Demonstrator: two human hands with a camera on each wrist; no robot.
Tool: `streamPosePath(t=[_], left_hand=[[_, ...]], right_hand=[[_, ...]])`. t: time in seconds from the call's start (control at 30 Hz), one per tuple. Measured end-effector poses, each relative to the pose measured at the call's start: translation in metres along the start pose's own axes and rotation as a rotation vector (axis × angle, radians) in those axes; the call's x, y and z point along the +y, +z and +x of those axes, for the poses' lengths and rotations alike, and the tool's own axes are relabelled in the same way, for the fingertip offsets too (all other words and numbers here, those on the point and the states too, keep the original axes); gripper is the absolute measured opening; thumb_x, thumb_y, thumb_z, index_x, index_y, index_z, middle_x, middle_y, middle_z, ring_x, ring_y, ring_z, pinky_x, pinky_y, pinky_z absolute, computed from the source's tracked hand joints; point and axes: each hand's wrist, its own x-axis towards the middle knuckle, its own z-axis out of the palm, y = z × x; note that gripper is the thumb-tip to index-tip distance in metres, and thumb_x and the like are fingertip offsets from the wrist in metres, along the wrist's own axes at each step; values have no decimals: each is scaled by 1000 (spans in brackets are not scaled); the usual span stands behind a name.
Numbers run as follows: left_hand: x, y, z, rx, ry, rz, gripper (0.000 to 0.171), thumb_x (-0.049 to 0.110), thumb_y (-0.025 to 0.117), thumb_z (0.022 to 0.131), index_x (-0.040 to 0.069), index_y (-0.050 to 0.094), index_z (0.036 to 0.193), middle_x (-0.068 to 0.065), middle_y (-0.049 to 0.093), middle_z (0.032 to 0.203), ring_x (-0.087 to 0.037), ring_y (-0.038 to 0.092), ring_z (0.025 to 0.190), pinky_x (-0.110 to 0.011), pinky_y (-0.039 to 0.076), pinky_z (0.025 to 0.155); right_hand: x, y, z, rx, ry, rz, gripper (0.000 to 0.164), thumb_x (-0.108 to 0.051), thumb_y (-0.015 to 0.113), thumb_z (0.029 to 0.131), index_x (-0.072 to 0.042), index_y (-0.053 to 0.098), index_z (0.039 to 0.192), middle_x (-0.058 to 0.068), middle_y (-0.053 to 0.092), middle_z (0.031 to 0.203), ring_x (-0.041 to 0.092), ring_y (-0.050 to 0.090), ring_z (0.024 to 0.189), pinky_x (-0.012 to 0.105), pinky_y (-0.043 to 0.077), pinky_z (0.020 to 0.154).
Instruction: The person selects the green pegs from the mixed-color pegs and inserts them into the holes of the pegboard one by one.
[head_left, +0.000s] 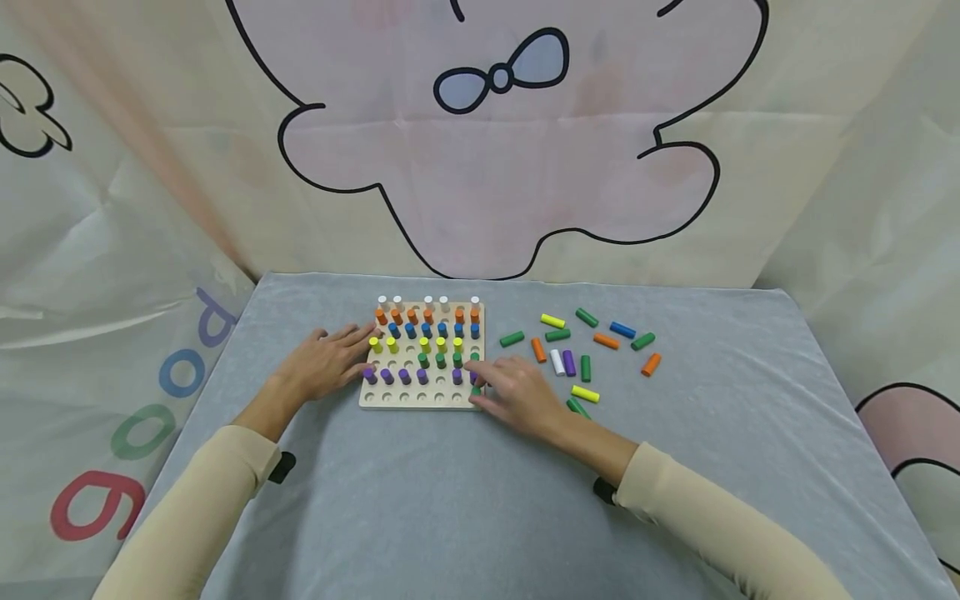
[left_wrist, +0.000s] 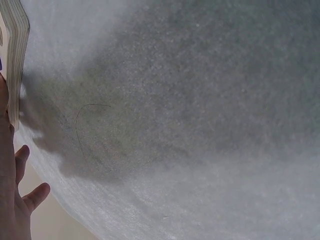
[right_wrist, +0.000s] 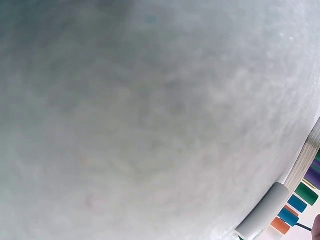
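Head view: curtain lettering (head_left: pixel 167 410) "good"; left hand (head_left: pixel 324 362) relaxed at pegboard (head_left: pixel 432 389); right hand (head_left: pixel 519 393) at green peg (head_left: pixel 476 391), grip unclear.

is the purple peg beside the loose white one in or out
Out: in the head view, the purple peg lies on its side on the grey cloth, beside the white peg, apart from the pegboard.

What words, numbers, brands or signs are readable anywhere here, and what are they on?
"good": lowercase letters in red, green, blue and purple, on the sheet at the left.
No other text is readable; any print on the pegboard or loose pegs is too small.
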Motion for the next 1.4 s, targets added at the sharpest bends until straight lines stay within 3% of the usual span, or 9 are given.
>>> streamPosePath(t=[0.47, 0.73, 0.97, 1.07, 1.2, 1.3, 1.4], left_hand=[[-1, -1, 0, -7, 4, -12, 65, 44, 44, 105, 7, 31, 156, -14, 25, 162, -40, 30, 145, -68, 30, 107], [-1, -1, -1, -8, 2, -19, 66, 44, 44, 105, 7, 30, 156, -15, 26, 162, -40, 29, 145, -68, 30, 107], [-1, -2, -1, -2, 5, -23, 65, 44, 44, 105, 7, 31, 156, -14, 25, 162, -40, 29, 145, -68, 29, 107], [0, -3, -2, -3, 2, -15, 65, 44, 45, 104, 7, 31, 156, -14, 26, 162, -40, 29, 145, -68, 29, 107], [0, -3, -2, -4, 1, -4, 66, 45, 45, 104, 7, 30, 156, -15, 27, 162, -40, 30, 145, -68, 30, 107], [0, -3, -2, -6, 0, -10, 67, 45, 45, 104, 7, 30, 156, -14, 27, 162, -40, 29, 145, -68, 30, 107], [0, -3, -1, -5, 4, -14, 66, 46, 45, 104, 7, 30, 156, -15, 26, 162, -40, 29, 146, -68, 29, 107]], right_hand=[[8, -8, -3, -48, 2, 9, 50, -24, 84, 81, -5, 66, 124, 2, 73, 94, 16, 67, 85, 37, 53, 83], [33, -33, -13, -46, 13, -13, 47, -25, 86, 80, -5, 69, 119, 4, 73, 90, 16, 65, 76, 33, 52, 69], [67, -62, -30, -30, 13, -25, 49, -19, 87, 77, -3, 68, 119, 8, 72, 89, 20, 65, 76, 37, 54, 69], [83, -74, -37, -26, 50, -46, 48, -17, 87, 77, -1, 68, 117, 10, 72, 89, 23, 66, 75, 40, 54, 68], [101, -91, -44, -65, 183, -105, 46, -18, 86, 79, -3, 67, 118, 11, 73, 95, 26, 67, 82, 41, 54, 69], [113, -103, -49, -97, 281, -139, 48, -20, 85, 81, -3, 67, 121, 13, 72, 103, 29, 67, 88, 45, 55, 75], [125, -114, -56, -114, 320, -150, 47, -18, 84, 82, -1, 66, 122, 15, 71, 110, 32, 65, 98, 50, 54, 82]])
